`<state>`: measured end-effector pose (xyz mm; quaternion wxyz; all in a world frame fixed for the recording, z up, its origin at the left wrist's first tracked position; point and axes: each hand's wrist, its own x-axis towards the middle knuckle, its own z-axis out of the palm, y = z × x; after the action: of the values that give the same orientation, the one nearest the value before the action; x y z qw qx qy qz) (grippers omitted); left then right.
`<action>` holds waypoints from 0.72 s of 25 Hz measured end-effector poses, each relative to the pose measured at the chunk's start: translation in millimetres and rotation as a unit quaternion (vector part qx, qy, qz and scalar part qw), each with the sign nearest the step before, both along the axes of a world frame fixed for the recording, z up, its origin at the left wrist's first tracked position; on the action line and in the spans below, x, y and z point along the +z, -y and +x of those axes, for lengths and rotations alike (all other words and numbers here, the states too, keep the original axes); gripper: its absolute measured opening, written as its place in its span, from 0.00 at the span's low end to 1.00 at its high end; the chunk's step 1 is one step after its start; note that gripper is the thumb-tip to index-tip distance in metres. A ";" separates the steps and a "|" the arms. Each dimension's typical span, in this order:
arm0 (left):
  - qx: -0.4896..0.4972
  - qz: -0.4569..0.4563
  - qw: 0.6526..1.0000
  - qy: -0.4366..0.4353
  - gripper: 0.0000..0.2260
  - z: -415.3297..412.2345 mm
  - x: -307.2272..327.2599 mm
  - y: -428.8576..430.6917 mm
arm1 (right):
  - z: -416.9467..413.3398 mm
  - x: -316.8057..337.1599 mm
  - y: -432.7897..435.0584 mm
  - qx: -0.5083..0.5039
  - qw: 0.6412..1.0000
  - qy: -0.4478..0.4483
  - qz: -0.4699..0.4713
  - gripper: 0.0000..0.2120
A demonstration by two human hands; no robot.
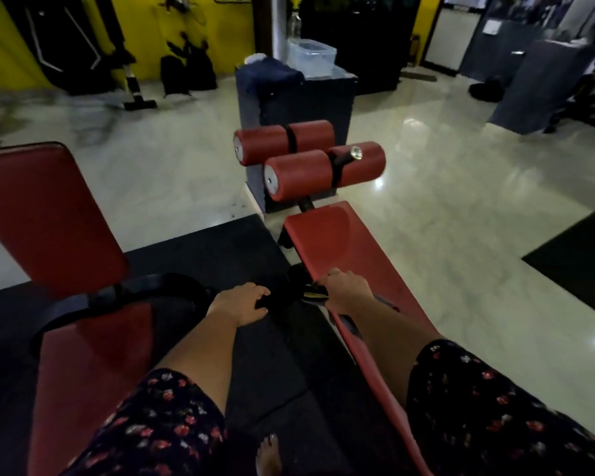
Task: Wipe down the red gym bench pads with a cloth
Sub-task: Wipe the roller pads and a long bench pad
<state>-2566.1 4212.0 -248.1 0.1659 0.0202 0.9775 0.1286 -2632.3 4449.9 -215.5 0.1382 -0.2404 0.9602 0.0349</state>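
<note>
A long red bench pad (pixel 354 249) slopes away from me on the right, with red roller pads (pixel 310 166) at its far end. A dark cloth (pixel 291 293) with a yellow stripe is stretched between my hands beside the pad's left edge. My right hand (pixel 347 290) grips one end of the cloth at the pad's edge. My left hand (pixel 241 302) holds the other end over the black mat. A second red bench (pixel 49 214), with seat and upright back pad, stands at the left.
A black box stand (pixel 303 97) with a clear plastic tub (pixel 311 56) rises behind the rollers. Black floor mat (pixel 200 255) lies under the benches, with shiny pale tiles around it. Dark bags sit against the yellow wall (pixel 186 73). My bare foot (pixel 268 455) shows at the bottom.
</note>
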 end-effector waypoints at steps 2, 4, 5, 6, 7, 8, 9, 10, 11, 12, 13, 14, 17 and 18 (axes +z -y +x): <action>0.014 -0.004 1.000 0.005 0.23 -31.4 3.5 34.1 | -40.1 6.6 38.7 0.021 1.000 0.004 0.001 0.21; 0.030 -0.013 0.999 0.007 0.23 -62.6 8.0 72.5 | -77.0 14.9 83.6 0.037 0.999 0.012 -0.015 0.21; 0.038 -0.022 0.999 0.002 0.23 -77.2 10.9 90.5 | -92.4 18.1 104.2 0.043 0.999 0.009 -0.029 0.23; 0.051 -0.022 0.998 -0.003 0.24 -91.5 13.3 107.5 | -107.6 19.9 123.8 0.049 0.998 0.004 -0.045 0.24; 0.061 -0.018 0.998 -0.006 0.24 -104.2 15.6 122.6 | -121.3 20.8 141.6 0.058 0.997 0.002 -0.056 0.25; 0.067 -0.015 0.998 -0.005 0.24 -114.3 17.1 134.4 | -133.0 19.7 156.1 0.062 0.996 0.005 -0.062 0.26; 0.071 -0.014 0.997 -0.004 0.24 -123.0 17.9 144.4 | -144.2 17.9 168.9 0.066 0.996 0.011 -0.064 0.26; 0.078 -0.015 0.997 -0.006 0.24 -133.9 16.8 156.7 | -158.7 15.5 183.7 0.071 0.995 0.015 -0.063 0.26; 0.091 -0.013 0.996 -0.010 0.24 -145.5 15.8 169.2 | -173.9 14.5 198.7 0.077 0.995 0.018 -0.063 0.26; 0.105 -0.011 0.994 -0.012 0.24 -156.7 15.4 181.4 | -189.3 12.9 213.5 0.084 0.994 0.018 -0.065 0.26; 0.116 -0.013 0.993 -0.009 0.24 -168.1 16.5 193.4 | -204.8 11.8 228.8 0.090 0.993 0.017 -0.070 0.26; 0.124 -0.022 0.992 -0.002 0.24 -179.5 17.8 205.9 | -220.8 9.2 243.8 0.095 0.993 0.017 -0.073 0.26; 0.164 -0.049 0.985 0.014 0.25 -208.9 18.2 247.4 | -263.1 4.1 289.1 0.118 0.990 0.024 -0.066 0.25; 0.186 -0.056 0.981 0.015 0.25 -218.0 19.4 263.6 | -278.0 5.0 306.9 0.132 0.989 0.029 -0.063 0.24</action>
<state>-2784.1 3948.4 -228.7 0.1552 -0.1731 0.9672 0.1023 -2910.3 4143.0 -210.5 0.1451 -0.3740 0.9159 -0.0151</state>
